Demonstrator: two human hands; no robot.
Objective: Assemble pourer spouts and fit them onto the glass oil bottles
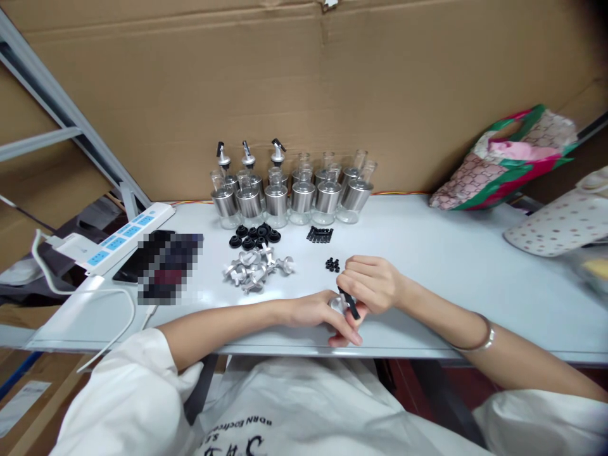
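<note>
I have my left hand (313,308) pinching a silver pourer top (337,305), nearer me than the bottles (303,197); my right hand (374,284), fingers curled, pinches its black flap (354,309). I judge this flap-fitting; the next move calls for steady alignment.

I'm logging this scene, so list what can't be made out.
Head view throughout:
- Held spout: partly covered by the left hand and right hand.
- Back bottles: lower parts, behind front bottles.
- Silver pieces: exact count, overlapping.
- Small black pieces: too small for detail.
- Pixelated patch: whatever it masks.
- Shirt lettering: cut off by bottom edge.
</note>
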